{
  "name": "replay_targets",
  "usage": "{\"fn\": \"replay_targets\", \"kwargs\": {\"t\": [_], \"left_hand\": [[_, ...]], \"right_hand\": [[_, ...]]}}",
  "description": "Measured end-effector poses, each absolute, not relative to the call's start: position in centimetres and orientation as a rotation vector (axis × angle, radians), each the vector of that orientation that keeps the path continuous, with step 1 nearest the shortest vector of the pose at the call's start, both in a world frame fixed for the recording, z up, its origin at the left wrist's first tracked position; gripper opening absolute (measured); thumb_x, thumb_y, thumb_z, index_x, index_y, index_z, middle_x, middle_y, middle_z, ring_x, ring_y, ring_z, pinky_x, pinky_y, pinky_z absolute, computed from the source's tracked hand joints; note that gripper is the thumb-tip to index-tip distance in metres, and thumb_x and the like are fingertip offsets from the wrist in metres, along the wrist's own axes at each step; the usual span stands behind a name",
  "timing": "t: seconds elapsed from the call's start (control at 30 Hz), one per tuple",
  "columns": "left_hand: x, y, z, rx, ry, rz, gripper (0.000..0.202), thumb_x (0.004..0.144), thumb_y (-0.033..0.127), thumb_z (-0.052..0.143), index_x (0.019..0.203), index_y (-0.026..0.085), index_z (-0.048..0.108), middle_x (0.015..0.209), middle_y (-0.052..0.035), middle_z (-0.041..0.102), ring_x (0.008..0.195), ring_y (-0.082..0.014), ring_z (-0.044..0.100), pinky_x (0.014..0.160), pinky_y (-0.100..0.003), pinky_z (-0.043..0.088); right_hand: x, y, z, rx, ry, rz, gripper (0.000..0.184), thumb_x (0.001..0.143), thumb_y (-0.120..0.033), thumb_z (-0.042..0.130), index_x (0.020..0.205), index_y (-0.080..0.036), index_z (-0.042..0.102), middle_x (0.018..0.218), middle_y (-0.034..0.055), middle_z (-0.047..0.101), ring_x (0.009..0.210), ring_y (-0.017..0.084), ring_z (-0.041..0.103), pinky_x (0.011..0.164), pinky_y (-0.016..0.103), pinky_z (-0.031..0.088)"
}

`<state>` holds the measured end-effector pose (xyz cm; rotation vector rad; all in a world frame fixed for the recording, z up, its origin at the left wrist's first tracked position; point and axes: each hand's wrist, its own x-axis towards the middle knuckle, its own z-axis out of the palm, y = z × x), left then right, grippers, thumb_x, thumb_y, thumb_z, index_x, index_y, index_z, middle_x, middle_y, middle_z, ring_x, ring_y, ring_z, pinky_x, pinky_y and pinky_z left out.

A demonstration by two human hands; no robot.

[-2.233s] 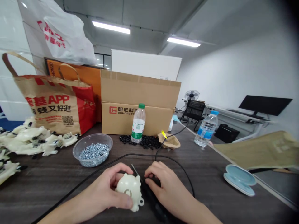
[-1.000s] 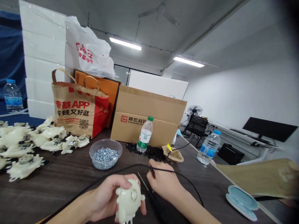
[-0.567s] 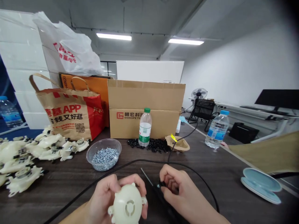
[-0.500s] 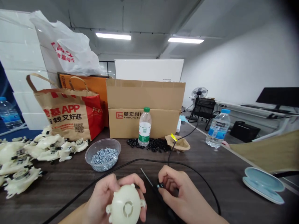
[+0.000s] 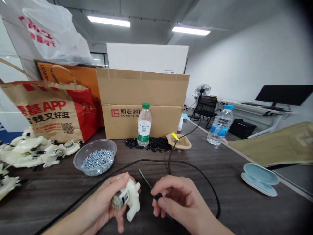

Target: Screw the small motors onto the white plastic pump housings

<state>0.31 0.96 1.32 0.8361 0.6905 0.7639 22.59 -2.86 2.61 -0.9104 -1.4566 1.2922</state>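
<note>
My left hand point(image 5: 104, 199) is closed around a cream-white plastic housing point(image 5: 133, 195) with a curved spout and a small metal motor set in its side. To its right, my right hand point(image 5: 184, 197) pinches a small black plastic piece point(image 5: 157, 196) between thumb and forefinger. The two hands are apart. Between them a screwdriver shaft point(image 5: 144, 178) points up and left; its rear end is hidden by my right hand. A clear bowl point(image 5: 77, 160) of silvery screws point(image 5: 99, 160) stands beyond my left hand.
Several similar housings point(image 5: 31, 148) are heaped at left. Small black pieces point(image 5: 156, 143) lie around a green-capped bottle point(image 5: 144, 127), beside a brown pulp tray point(image 5: 183, 143). A black cable point(image 5: 195, 163) loops across the table. At right are a blue-capped bottle point(image 5: 220, 127) and an open pale-blue case point(image 5: 260, 181).
The housing has been turned in my left hand, so its motor and spout now show instead of its round vented face. My right hand still pinches the black piece. The view has shifted.
</note>
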Motion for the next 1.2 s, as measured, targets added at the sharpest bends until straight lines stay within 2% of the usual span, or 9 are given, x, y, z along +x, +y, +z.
{"fn": "replay_targets", "kwargs": {"t": [0.13,0.27,0.4,0.53,0.7,0.83,0.93,1.1,1.2], "left_hand": [[0.3,0.7,1.9,0.852,0.81,0.695,0.048,0.087,0.062,0.068,0.091,0.015,0.069,0.062,-0.0024,0.067,0.039,-0.0073,0.046,0.033,-0.017,0.052],[-0.2,1.0,1.6,0.818,0.701,0.668,0.041,0.096,0.051,0.06,0.1,0.012,0.071,0.076,-0.0087,0.073,0.055,-0.0149,0.065,0.049,-0.024,0.06],[-0.7,0.8,1.5,0.832,0.572,0.565,0.047,0.076,0.027,0.08,0.12,0.013,0.069,0.095,-0.0121,0.077,0.076,-0.021,0.074,0.071,-0.031,0.063],[-0.5,0.0,1.8,0.887,0.622,0.48,0.055,0.063,0.005,0.081,0.116,0.015,0.07,0.09,-0.0067,0.076,0.072,-0.0151,0.071,0.067,-0.024,0.059],[-0.2,0.1,1.4,1.0,0.655,0.525,0.026,0.082,0.032,0.079,0.099,0.016,0.066,0.083,-0.0069,0.075,0.055,-0.0126,0.068,0.051,-0.019,0.056],[-0.1,0.6,1.5,1.074,0.769,0.576,0.038,0.088,0.054,0.069,0.086,0.017,0.058,0.078,-0.0093,0.077,0.039,-0.0077,0.057,0.034,-0.012,0.039],[-0.1,0.7,1.9,1.108,0.878,0.647,0.044,0.086,0.057,0.07,0.077,0.018,0.054,0.066,-0.0056,0.072,0.048,-0.0109,0.064,0.034,-0.009,0.03],[0.1,0.0,2.1,0.974,0.762,0.666,0.04,0.086,0.054,0.071,0.08,0.019,0.052,0.074,-0.0059,0.074,0.067,-0.0202,0.073,0.055,-0.023,0.055],[0.2,-0.2,1.6,0.945,0.715,0.613,0.037,0.092,0.055,0.063,0.09,0.02,0.05,0.082,-0.0133,0.078,0.067,-0.0237,0.074,0.048,-0.023,0.053]], "right_hand": [[22.4,-2.8,2.1,-0.931,-1.496,1.278,0.01,0.084,-0.029,0.076,0.088,-0.021,0.077,0.076,0.0036,0.068,0.066,0.016,0.065,0.06,0.026,0.049],[22.3,-2.7,1.8,-0.928,-1.496,1.294,0.013,0.085,-0.033,0.077,0.089,-0.021,0.078,0.077,0.0029,0.066,0.066,0.015,0.063,0.059,0.026,0.049],[22.1,-2.7,2.1,-1.052,-1.513,1.216,0.012,0.086,-0.031,0.074,0.089,-0.02,0.076,0.071,0.0014,0.067,0.064,0.015,0.061,0.059,0.025,0.047],[21.7,-2.7,2.3,-1.089,-1.543,1.186,0.007,0.083,-0.026,0.074,0.086,-0.02,0.076,0.07,0.0001,0.066,0.062,0.014,0.059,0.06,0.026,0.047],[21.9,-2.4,2.1,-1.053,-1.575,1.145,0.005,0.079,-0.019,0.074,0.082,-0.021,0.077,0.076,0.0005,0.066,0.064,0.013,0.06,0.059,0.025,0.048],[22.3,-2.1,2.2,-1.127,-1.482,1.11,0.016,0.078,-0.021,0.077,0.094,-0.023,0.075,0.075,-0.0014,0.067,0.064,0.014,0.063,0.058,0.025,0.049],[22.3,-2.1,2.3,-1.15,-1.478,1.085,0.015,0.074,-0.021,0.08,0.088,-0.023,0.075,0.071,-0.0018,0.068,0.063,0.014,0.062,0.058,0.025,0.049],[22.1,-2.4,2.4,-1.114,-1.579,1.041,0.008,0.075,-0.021,0.082,0.081,-0.024,0.078,0.069,-0.0013,0.068,0.064,0.014,0.061,0.061,0.025,0.048],[22.1,-2.5,2.4,-1.099,-1.602,1.068,0.009,0.076,-0.016,0.079,0.081,-0.024,0.078,0.073,-0.0009,0.067,0.065,0.014,0.06,0.059,0.024,0.047]]}}
